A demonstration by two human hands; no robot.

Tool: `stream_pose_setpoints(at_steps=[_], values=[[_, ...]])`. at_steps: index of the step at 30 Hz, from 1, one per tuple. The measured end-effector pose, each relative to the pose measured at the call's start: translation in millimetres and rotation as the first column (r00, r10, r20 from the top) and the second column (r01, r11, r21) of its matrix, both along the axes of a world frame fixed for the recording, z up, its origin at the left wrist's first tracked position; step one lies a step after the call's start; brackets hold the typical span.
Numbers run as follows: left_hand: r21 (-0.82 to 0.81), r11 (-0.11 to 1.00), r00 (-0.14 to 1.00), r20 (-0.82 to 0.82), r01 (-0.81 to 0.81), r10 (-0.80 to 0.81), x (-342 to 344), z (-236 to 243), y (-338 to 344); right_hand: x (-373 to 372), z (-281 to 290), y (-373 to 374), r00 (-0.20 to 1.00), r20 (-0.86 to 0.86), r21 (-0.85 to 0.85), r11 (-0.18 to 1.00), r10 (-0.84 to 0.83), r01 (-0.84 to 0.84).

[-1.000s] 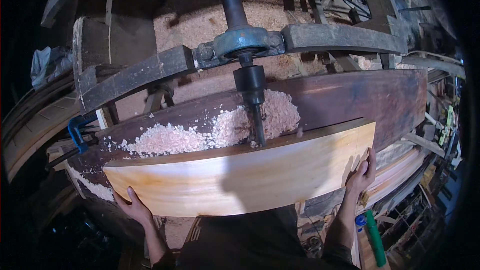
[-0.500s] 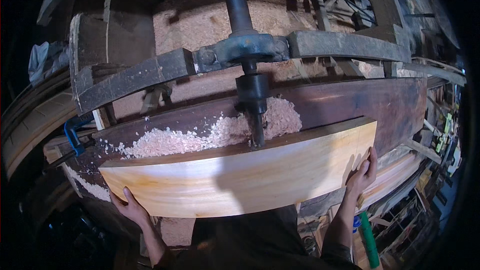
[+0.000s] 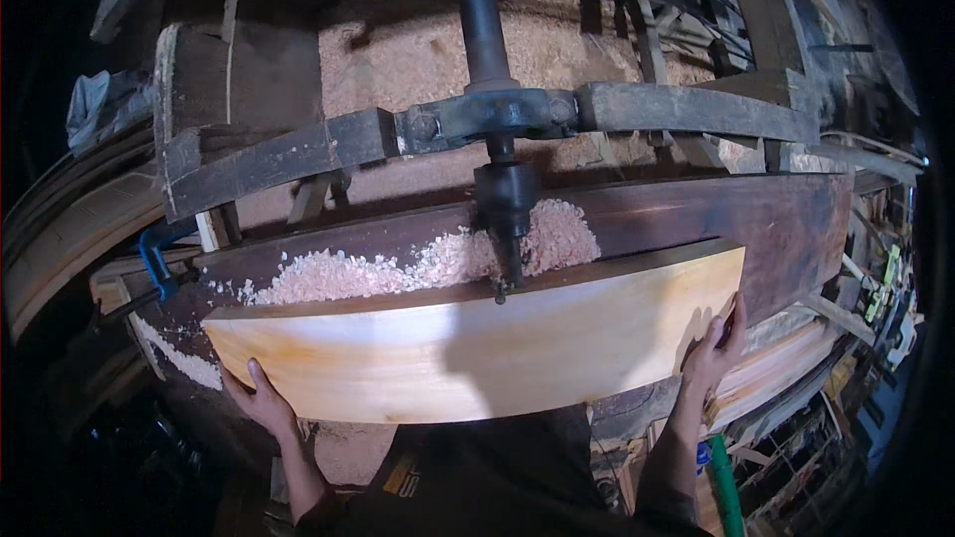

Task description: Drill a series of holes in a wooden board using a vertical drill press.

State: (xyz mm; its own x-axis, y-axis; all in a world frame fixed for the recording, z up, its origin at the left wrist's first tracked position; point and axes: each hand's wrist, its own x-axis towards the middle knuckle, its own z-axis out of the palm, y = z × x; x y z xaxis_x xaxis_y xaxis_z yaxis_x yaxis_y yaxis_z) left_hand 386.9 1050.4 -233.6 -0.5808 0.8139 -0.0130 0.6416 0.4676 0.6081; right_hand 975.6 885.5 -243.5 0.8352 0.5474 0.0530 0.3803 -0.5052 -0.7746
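Between my two hands is a thick pale wooden board, its broad face turned toward me. My left hand grips the lower left end, thumb on the face. At the right end, my right hand holds the edge with its fingers along the side. A dark drill bit in a black chuck meets the board's far edge near its middle; how deep it sits I cannot tell. Pink-white wood shavings are heaped behind the board on a dark wooden bench plank.
A steel shaft runs through a bearing block bolted to wooden beams beyond the bench. A blue clamp grips the bench's left end. Stacked planks and a green tube lie at the right.
The board has shifted slightly away from me, toward the chuck, with both hands still on its ends. My view has tilted a little, so the beams appear lower.
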Motion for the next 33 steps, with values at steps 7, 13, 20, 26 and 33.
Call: stream_pose_setpoints(at_steps=[7,13,20,26,33], values=[[-0.073,0.993,0.989,-0.105,0.095,-0.102,-2,10,3,-8,18,21,0.999,0.005,-0.174,0.983,-0.051,0.051],[-0.172,0.982,0.973,-0.202,0.076,-0.11,-3,6,48,-6,12,8,0.991,0.122,-0.313,0.945,-0.054,0.09],[-0.124,0.978,0.982,-0.065,0.169,-0.178,-14,5,38,-46,14,-78,0.988,-0.033,-0.313,0.941,-0.15,0.132],[-0.167,0.969,0.983,0.057,0.181,-0.174,-17,6,31,-77,15,-127,0.97,-0.128,-0.185,0.966,-0.207,0.182],[-0.215,0.96,0.979,-0.053,0.181,-0.197,-22,2,31,-65,17,-104,0.967,-0.149,-0.222,0.96,-0.207,0.171]])
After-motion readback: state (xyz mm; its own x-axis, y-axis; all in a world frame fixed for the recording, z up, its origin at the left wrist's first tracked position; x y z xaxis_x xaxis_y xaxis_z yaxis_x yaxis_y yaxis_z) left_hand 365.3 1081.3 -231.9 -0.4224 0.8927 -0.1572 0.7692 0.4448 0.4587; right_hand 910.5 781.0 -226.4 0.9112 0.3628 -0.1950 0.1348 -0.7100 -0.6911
